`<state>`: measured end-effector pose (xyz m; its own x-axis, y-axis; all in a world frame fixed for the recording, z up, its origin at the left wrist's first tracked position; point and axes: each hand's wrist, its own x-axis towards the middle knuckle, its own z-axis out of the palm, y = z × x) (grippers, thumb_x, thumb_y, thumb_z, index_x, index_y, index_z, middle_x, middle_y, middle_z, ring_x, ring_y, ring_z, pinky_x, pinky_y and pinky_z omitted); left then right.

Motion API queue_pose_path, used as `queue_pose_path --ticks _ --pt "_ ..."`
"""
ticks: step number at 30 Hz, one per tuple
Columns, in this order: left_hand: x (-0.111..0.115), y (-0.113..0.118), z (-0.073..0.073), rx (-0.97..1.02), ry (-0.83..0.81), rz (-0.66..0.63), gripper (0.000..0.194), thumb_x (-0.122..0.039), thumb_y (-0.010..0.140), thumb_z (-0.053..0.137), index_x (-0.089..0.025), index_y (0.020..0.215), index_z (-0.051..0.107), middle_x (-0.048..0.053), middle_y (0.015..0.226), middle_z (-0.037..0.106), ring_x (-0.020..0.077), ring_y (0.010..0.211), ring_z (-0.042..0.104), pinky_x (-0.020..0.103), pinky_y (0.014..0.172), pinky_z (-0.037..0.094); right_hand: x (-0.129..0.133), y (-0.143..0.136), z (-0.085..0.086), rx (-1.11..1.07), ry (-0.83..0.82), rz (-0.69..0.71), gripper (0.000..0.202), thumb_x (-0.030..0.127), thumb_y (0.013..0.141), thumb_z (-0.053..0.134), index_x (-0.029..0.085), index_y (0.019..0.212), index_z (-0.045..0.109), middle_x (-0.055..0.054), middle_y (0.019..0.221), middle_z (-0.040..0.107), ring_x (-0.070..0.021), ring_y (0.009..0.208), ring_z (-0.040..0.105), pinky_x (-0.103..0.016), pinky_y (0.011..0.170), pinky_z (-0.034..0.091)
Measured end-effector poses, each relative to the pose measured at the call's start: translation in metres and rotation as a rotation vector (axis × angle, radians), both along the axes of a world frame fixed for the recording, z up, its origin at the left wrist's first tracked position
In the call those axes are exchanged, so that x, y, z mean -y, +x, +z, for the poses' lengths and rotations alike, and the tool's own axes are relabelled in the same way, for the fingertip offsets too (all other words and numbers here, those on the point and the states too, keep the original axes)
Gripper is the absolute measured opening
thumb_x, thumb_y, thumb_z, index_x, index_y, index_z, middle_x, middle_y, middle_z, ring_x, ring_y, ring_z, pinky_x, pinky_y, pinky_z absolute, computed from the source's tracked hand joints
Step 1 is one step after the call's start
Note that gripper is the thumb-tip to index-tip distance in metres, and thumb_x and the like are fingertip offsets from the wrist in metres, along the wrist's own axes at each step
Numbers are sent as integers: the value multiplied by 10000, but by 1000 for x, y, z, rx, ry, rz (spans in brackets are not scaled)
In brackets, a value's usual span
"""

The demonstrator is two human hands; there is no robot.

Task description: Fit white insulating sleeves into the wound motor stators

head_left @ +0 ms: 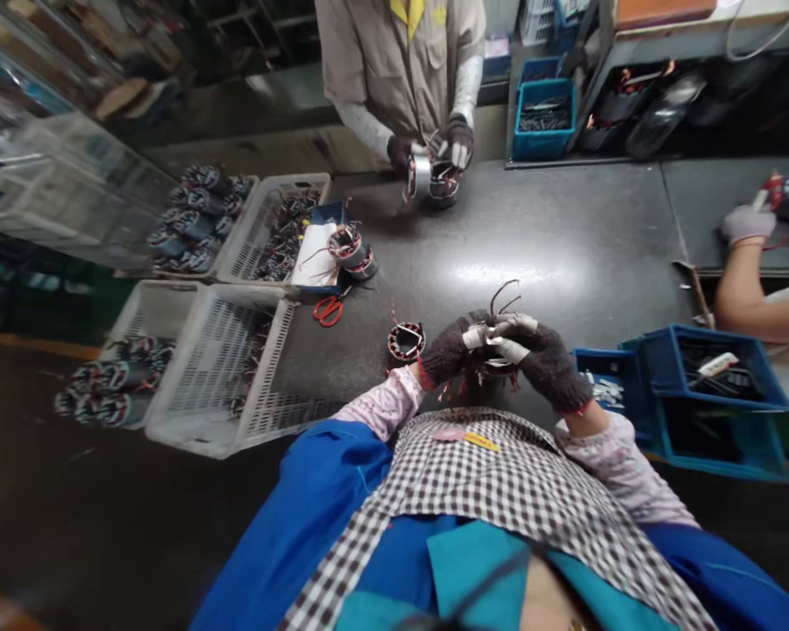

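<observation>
My left hand (448, 352) and my right hand (547, 361) wear dark gloves with pale-wrapped fingertips. They meet over a motor stator (496, 370) at the table's front edge, fingers closed at its top rim. Dark wires (505, 296) stick up behind the fingers. A small white piece shows between the fingertips, too small to name. My hands hide most of this stator. Just left of my left hand stands another wound stator (406, 343), with copper coils and a white strip across its top.
Red-handled scissors (329, 310) lie left, near stacked stators (351, 250). White crates (201, 368) line the left side. Blue bins (720, 364) stand at right. Across the table (552, 228), a co-worker's gloved hands (434, 151) handle stators; another person's gloved hand (749, 223) is far right.
</observation>
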<state>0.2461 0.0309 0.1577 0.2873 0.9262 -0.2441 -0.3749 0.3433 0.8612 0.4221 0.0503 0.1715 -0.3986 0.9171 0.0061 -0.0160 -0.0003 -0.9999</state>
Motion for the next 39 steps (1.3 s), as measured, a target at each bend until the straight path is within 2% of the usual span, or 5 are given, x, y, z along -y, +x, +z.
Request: queue_pose_path --ticks 6,18,25,35,39 --pt "-2 10 -9 85 -37 -52 590 -660 715 957 -135 833 714 48 734 683 165 710 649 319 736 571 12 -3 -3 25 -51 -218 316 476 783 907 220 879 749 -57 904 820 -227 841 773 -391 820 679" --pt "0 14 -22 -317 132 433 443 -365 844 838 -199 1233 707 74 1119 801 221 1010 763 442 1021 617 35 84 -42 76 -213 -677 263 401 700 883 274 904 778 -61 896 798 -237 721 708 -440 727 626" --pt "31 12 -18 -1221 558 -324 555 -285 913 812 -204 1456 730 155 1334 788 357 1355 670 551 1269 468 43 175 -114 560 -337 -887 88 193 699 696 265 729 737 -152 959 787 -315 941 718 -534 1049 525" --pt "-8 38 17 -1488 401 -697 341 -411 911 813 -137 1110 852 212 1131 817 427 1108 774 509 988 597 26 195 -108 828 -187 -798 107 236 768 731 316 730 671 -178 870 739 -380 974 679 -554 988 476" --pt "-8 49 10 -1497 359 -605 382 -413 883 849 -114 1120 825 233 1156 812 447 1134 759 522 1012 582 20 191 -122 841 -266 -669 170 195 681 816 287 674 675 -129 770 669 -376 926 674 -576 949 479"
